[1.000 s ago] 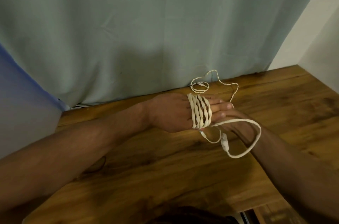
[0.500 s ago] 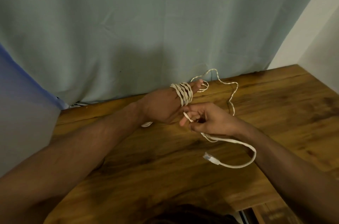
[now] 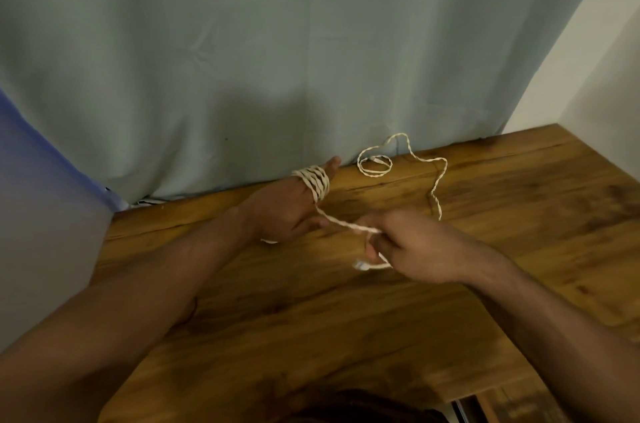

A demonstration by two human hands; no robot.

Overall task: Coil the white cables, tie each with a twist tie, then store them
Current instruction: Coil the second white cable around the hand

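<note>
Left hand (image 3: 281, 211): fingers straight, held together, white cable (image 3: 316, 184) wound round them. Right hand (image 3: 415, 246): fingers curled, pinching the taut strand just above the bench (image 3: 346, 318). Loose tail lay looped by the curtain (image 3: 311, 59).

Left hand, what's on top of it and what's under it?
Cable coils wrap the fingers of the left hand. A white bit peeks from under it; the palm and the table beneath are covered.
</note>
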